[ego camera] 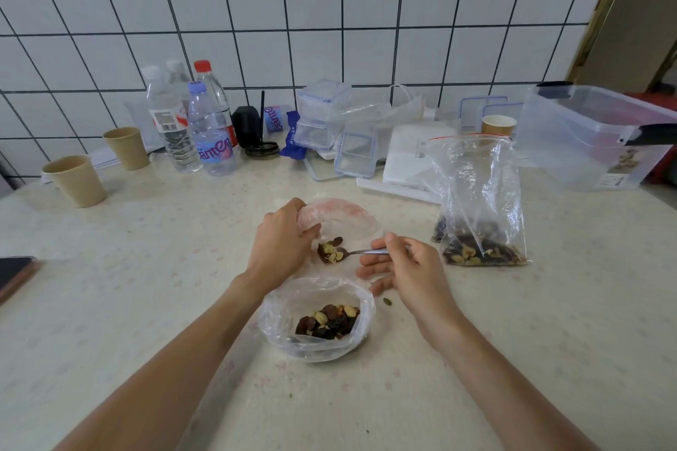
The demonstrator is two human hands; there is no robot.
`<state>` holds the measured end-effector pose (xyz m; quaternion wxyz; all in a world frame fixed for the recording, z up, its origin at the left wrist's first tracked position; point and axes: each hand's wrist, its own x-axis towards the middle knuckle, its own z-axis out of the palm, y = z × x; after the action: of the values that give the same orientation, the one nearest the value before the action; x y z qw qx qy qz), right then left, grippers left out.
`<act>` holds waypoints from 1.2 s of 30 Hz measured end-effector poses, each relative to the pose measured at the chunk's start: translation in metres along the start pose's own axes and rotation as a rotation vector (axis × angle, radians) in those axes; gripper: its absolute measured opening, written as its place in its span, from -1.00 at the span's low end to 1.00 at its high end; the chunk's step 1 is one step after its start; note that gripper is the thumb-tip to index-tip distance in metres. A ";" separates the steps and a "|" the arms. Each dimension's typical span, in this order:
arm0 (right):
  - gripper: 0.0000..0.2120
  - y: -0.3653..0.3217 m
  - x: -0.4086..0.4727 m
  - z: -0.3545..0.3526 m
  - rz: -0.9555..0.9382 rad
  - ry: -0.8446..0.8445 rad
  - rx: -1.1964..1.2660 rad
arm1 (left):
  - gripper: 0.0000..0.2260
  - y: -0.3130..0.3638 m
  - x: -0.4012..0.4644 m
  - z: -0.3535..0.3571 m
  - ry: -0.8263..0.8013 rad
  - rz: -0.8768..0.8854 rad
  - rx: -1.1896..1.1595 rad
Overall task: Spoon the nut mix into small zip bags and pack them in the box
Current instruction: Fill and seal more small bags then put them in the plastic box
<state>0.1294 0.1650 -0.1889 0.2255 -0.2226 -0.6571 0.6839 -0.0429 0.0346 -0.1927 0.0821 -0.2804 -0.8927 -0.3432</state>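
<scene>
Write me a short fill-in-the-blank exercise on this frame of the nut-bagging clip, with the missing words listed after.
1. The right hand holds a ____ loaded with nut mix over the small zip bag.
2. The left hand holds open the mouth of the small ____.
3. Nearest the camera, the nut mix sits in a bowl lined with clear ____.
4. The large clear storage box stands at the table's far ____ side.

Missing words: spoon; zip bag; plastic; right

The left hand [280,245] holds a small bag [340,220] open. The right hand [406,271] tips a spoon [351,253] of nuts in. The big bag [480,201] stands at three o'clock.
</scene>
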 end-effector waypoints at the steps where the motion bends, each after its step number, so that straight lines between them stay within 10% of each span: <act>1: -0.68 0.000 0.000 0.002 0.020 -0.015 0.010 | -0.85 0.000 0.000 0.001 -0.009 0.005 -0.015; 24: -0.68 -0.022 -0.003 -0.019 0.157 0.056 0.259 | -0.50 0.005 -0.001 -0.047 -0.146 0.048 -0.158; 36: -0.67 -0.068 -0.058 -0.040 0.035 -0.060 0.332 | -0.80 0.012 -0.082 -0.083 -0.042 0.081 -0.181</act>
<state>0.2006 0.1641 -0.1217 0.2274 -0.1731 -0.5374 0.7934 0.0276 -0.0492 -0.1511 0.0518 -0.3297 -0.8474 -0.4129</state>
